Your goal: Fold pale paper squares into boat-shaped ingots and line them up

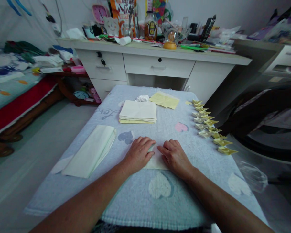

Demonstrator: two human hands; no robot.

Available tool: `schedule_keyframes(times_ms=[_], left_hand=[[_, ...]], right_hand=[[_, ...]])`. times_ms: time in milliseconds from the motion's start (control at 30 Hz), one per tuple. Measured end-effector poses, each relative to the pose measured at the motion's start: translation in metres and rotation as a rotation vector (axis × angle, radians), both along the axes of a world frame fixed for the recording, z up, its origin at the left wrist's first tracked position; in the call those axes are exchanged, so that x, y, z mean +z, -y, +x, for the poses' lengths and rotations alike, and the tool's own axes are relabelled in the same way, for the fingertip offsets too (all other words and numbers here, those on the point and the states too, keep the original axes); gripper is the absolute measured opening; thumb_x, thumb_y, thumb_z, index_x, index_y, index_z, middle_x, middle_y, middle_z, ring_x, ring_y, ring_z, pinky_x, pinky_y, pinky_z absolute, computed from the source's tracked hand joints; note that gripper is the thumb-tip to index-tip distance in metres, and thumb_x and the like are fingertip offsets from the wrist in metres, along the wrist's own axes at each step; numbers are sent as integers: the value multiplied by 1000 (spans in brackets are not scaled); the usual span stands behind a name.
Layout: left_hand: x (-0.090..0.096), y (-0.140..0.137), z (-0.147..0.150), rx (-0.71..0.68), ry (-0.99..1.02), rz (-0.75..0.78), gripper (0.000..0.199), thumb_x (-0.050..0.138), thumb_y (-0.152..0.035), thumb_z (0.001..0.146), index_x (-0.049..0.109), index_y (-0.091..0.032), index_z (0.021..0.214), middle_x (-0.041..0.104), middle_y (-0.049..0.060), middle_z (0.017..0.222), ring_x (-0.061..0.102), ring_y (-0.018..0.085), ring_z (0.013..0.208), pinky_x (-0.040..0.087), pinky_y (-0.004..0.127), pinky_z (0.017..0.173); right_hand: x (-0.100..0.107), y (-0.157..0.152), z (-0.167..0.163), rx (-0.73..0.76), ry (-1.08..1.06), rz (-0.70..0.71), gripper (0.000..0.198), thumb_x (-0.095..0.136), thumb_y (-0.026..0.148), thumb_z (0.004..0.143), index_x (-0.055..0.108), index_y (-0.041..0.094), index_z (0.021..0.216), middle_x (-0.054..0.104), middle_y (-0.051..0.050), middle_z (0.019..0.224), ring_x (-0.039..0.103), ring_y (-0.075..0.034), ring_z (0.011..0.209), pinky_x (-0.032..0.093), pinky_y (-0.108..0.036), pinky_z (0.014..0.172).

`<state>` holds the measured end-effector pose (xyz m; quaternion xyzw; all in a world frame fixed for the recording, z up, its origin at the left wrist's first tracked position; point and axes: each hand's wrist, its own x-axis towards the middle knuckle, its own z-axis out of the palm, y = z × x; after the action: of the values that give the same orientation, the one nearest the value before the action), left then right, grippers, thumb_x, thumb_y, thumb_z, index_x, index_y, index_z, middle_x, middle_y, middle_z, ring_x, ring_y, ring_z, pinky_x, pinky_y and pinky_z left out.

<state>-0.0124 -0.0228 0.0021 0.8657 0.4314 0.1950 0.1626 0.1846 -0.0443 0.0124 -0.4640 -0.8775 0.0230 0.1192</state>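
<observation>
On the cloth-covered table a pale sheet of paper [156,162] lies between my hands, partly covered by them. My left hand [138,154] grips its left side, thumb and fingers closed about the edge. Curled fingers of my right hand [176,157] press and hold its right side. A stack of white and yellow paper [138,111] sits just beyond. To the left lies a larger folded pile of pale paper [92,152]. Several small folded paper boats [205,119], white and yellow, stand in rows along the table's right side.
A yellow sheet [165,99] and crumpled white paper [143,98] lie at the table's far end. Behind stands a white desk [157,53] crowded with a jar [150,26], a pink clock [100,13] and other things. A bed [16,94] is at left, a washing machine [281,74] at right.
</observation>
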Motion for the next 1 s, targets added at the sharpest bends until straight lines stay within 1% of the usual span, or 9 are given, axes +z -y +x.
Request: schedule_keyframes(times_ms=[200,400,533,667,900,1000], left_hand=[[0,0,0,-9,-13,2,33,59,-22,85,56,-21,118,59,5,114,49,23,105,39,39,92],[-2,-1,0,-18,-19,10,34,59,-22,86,56,-23,120,59,5,113,49,23,104,40,39,92],[-1,-1,1,-30,-40,12,30,59,-22,86,60,-25,115,58,4,107,49,22,100,40,37,89],[1,0,2,-19,-51,23,26,59,-22,86,62,-25,112,58,4,105,48,21,99,41,37,88],[4,2,3,-2,-63,21,29,59,-21,86,61,-25,115,58,4,107,48,22,100,41,37,88],[2,1,3,-3,-55,13,32,60,-21,85,61,-25,116,58,4,108,48,22,101,41,37,89]], right_hand=[[-1,0,-1,23,15,-8,15,59,17,85,66,17,98,56,-6,84,42,-21,83,29,-34,74],[-2,0,-1,45,18,4,16,60,16,83,65,16,98,55,-6,84,40,-20,83,28,-34,74],[-3,1,-2,54,22,11,17,60,16,83,64,15,99,55,-6,85,40,-21,84,29,-34,74],[-2,1,-2,57,28,-5,18,60,17,83,64,15,101,54,-6,85,40,-21,84,29,-35,75],[2,3,0,77,2,-34,22,60,19,82,63,15,103,54,-7,87,42,-22,85,31,-35,76],[2,3,2,95,-30,-38,20,60,18,81,64,15,101,55,-7,86,43,-22,85,32,-35,78]])
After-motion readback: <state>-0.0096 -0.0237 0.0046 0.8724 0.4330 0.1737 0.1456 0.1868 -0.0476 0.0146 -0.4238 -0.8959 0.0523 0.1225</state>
